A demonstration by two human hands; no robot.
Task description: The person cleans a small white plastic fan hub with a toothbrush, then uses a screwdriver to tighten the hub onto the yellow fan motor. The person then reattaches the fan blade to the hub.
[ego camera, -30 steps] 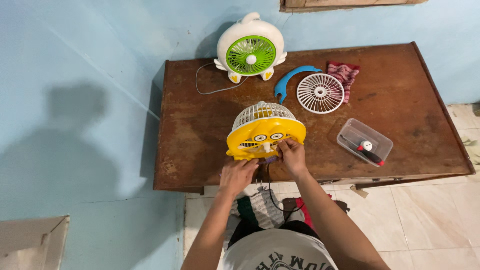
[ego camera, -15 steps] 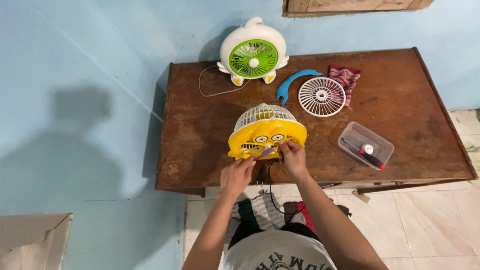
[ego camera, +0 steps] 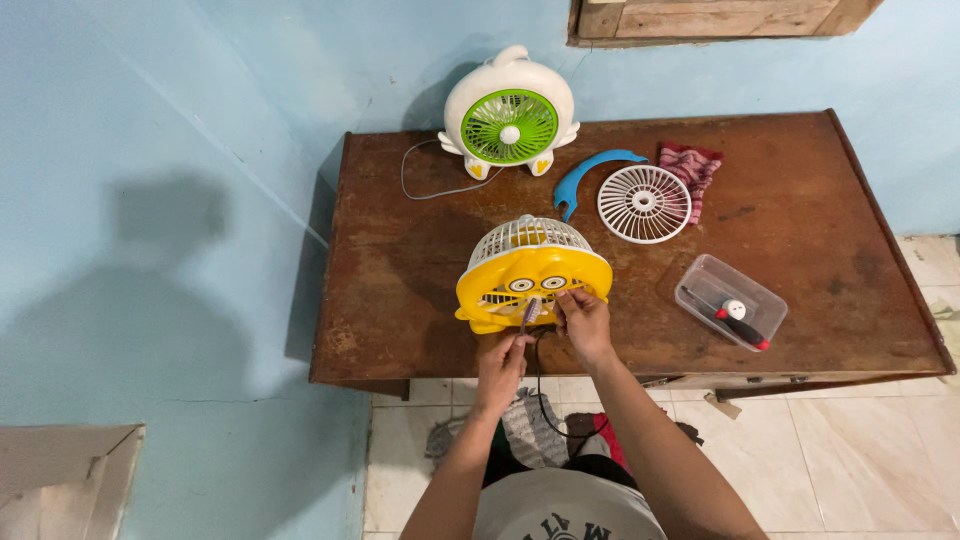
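Observation:
A small yellow fan point(ego camera: 532, 276) with a white wire cage lies face down near the front edge of a brown wooden table point(ego camera: 400, 260). My left hand point(ego camera: 500, 363) grips a slim tool point(ego camera: 528, 312) whose tip rests against the fan's yellow housing. My right hand point(ego camera: 584, 322) holds the housing's lower right edge. A dark cord point(ego camera: 540, 395) hangs from the fan down past the table edge between my arms.
A white fan with green grille point(ego camera: 510, 122) stands at the table's back edge, its cord beside it. A loose white grille point(ego camera: 644, 204), a blue curved piece point(ego camera: 592, 172) and a red cloth point(ego camera: 692, 166) lie behind. A clear box point(ego camera: 730, 301) with small tools sits right.
The view has shifted slightly; both hands stay at the yellow fan's housing with only small movements of the tool.

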